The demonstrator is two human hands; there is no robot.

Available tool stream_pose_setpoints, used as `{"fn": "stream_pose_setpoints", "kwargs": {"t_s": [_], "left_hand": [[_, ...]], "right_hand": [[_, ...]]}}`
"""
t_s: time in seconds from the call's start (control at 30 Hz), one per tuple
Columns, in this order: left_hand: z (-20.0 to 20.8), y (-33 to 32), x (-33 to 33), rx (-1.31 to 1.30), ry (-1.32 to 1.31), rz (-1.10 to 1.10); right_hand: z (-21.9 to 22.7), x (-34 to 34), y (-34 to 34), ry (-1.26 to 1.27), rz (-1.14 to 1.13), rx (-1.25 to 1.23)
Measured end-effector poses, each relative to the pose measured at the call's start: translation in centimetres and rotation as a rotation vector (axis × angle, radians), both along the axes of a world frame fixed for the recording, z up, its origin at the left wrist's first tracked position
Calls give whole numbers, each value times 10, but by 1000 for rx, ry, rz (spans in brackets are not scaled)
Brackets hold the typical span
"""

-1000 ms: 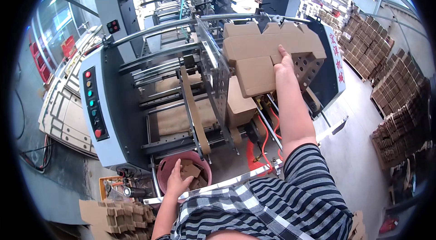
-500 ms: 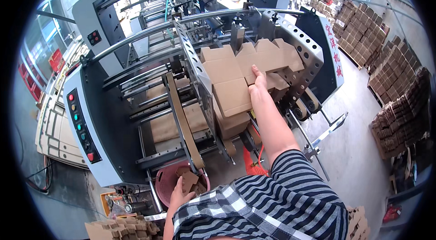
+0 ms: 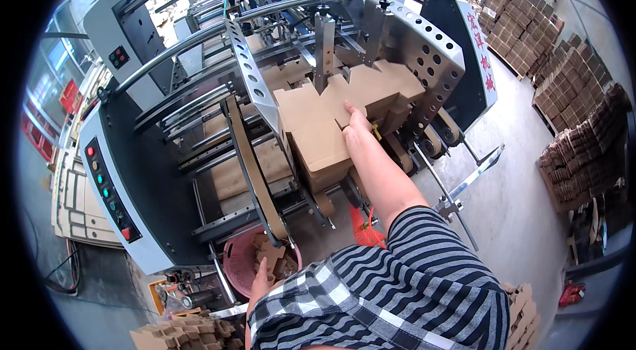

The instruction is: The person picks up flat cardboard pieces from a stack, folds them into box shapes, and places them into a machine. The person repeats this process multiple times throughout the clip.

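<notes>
A stack of flat brown cardboard box blanks (image 3: 317, 138) lies at the output end of the machine, between two perforated metal guide plates. My right hand (image 3: 358, 123) grips the near edge of these blanks, thumb on top, its other fingers hidden at the edge. Low on the left, my left hand (image 3: 262, 277) is beside a pink plastic basket (image 3: 233, 264) holding cardboard scraps (image 3: 281, 262). Its visible fingers are stretched out, and I see nothing held in them.
A tan conveyor belt (image 3: 250, 168) runs left of the stack. The machine's button panel (image 3: 109, 191) is farther left. A metal rod frame (image 3: 450, 204) juts out on the right. Bundled cardboard (image 3: 571, 88) stands along the right side, and more blanks (image 3: 189, 333) lie at the lower left.
The view has shifted a little. The top blanks under my right hand now lie more level with the stack. My left hand has come away from a cardboard scrap in the basket.
</notes>
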State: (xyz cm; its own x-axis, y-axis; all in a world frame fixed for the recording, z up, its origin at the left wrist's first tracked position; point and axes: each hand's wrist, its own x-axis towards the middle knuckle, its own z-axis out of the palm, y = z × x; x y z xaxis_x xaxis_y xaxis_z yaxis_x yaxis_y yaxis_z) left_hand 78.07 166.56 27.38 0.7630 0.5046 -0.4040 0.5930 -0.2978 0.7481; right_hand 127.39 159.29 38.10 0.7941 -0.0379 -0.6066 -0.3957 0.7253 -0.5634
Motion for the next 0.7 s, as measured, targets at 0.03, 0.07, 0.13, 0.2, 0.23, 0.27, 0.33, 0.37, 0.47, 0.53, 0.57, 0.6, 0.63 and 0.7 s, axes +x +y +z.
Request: {"fn": "stream_pose_setpoints", "kwargs": {"t_s": [0.03, 0.07, 0.13, 0.2, 0.23, 0.27, 0.33, 0.37, 0.47, 0.53, 0.57, 0.6, 0.63, 0.7], "left_hand": [[3, -2, 1, -3, 3, 10], [8, -1, 6, 0, 4, 0], [15, -3, 13, 11, -10, -7], [11, -4, 9, 16, -3, -21], [1, -2, 4, 17, 8, -32], [-7, -1, 2, 18, 9, -52], [-12, -1, 4, 42, -3, -78], [-14, -1, 6, 54, -5, -96], [-16, 0, 11, 23, -26, -107], [-11, -1, 12, 28, -16, -106], [-7, -2, 12, 28, -12, -99], [0, -5, 11, 5, 18, -77], [8, -7, 13, -18, 44, -59], [14, -10, 13, -92, 69, -26]], "right_hand": [[1, -2, 1, 42, 15, 21], [-13, 9, -3, -14, 63, -12], [-24, 26, -14, -24, 292, 13], [6, 7, -24, 49, 513, -19], [-22, 25, -29, 78, 710, -9], [-14, 20, -38, 61, 799, -123], [7, 16, -50, 5, 944, -366], [11, 16, -55, -25, 1001, -490], [33, 17, -70, -22, 1162, -837], [33, 21, -78, -114, 1095, -967], [38, 23, -84, -213, 1014, -1069], [43, 25, -91, -290, 844, -1164], [45, 36, -101, -314, 782, -1362], [21, 65, -116, -257, 560, -1476]]}}
